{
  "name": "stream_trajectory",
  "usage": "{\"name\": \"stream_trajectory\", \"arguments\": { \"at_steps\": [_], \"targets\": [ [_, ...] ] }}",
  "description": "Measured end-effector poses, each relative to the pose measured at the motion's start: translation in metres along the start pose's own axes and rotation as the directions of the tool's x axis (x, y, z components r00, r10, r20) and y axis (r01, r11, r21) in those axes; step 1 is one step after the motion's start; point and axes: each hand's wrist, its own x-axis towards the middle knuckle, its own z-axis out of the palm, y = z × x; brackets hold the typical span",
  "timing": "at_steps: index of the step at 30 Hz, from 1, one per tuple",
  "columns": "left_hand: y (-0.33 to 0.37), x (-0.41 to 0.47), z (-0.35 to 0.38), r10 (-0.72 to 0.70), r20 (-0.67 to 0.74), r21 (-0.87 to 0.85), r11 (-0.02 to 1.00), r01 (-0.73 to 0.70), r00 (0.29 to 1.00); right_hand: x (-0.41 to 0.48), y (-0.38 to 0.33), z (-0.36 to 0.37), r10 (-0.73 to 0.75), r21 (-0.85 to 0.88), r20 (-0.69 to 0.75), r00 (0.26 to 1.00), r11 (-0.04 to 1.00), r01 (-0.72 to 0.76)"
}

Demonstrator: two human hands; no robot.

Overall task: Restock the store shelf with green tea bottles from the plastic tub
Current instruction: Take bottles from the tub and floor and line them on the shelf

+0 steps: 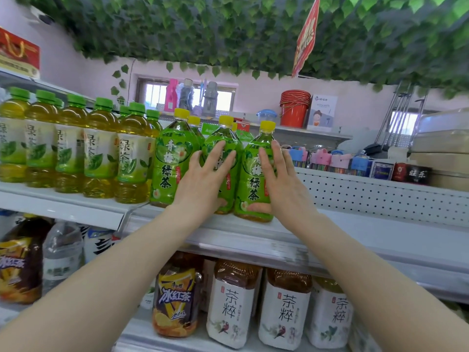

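On the left hand (203,180) the fingers (219,152) were straight and splayed, laid flat on the label of the middle green tea bottle (224,133), grasping nothing. The right hand (283,185) was flat too, fingers pressed along the right flank of the end green tea bottle (253,181) and thumb lying across its lower front. Palms faced forward, with both forearms reaching up from below. Both bottles stood upright near the front edge of the shelf (355,226), touching each other. A third yellow-capped bottle (167,168) stood just beside them on the left, then a row of green-capped bottles (99,153). To the right, white shelf surface showed along a perforated back panel (380,195).
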Motion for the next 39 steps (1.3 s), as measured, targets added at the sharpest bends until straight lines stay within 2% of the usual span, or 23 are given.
{"name": "stream_trajectory", "arguments": {
  "at_steps": [9,20,25,32,39],
  "targets": [
    [-0.007,-0.02,-0.025,0.112,-0.024,-0.019,0.993,-0.113,0.993,-0.024,0.0,-0.025,0.018,-0.138,-0.002,1.0,0.99,-0.019],
    [0.044,-0.091,-0.06,0.301,-0.151,-0.286,0.898,-0.333,0.941,-0.144,-0.012,-0.074,0.159,-0.277,0.058,0.986,0.951,-0.137],
    [0.094,-0.133,-0.055,0.403,-0.164,-0.418,0.798,-0.434,0.9,-0.225,-0.006,-0.086,0.204,-0.328,0.109,0.973,0.931,-0.159],
    [0.188,-0.186,-0.032,0.536,-0.116,-0.514,0.688,-0.513,0.836,-0.348,0.023,-0.093,0.317,-0.398,0.169,0.933,0.888,-0.23],
    [0.315,-0.238,-0.003,0.672,-0.076,-0.662,0.518,-0.542,0.736,-0.478,0.075,-0.102,0.473,-0.407,0.246,0.846,0.843,-0.353]
  ]
}}
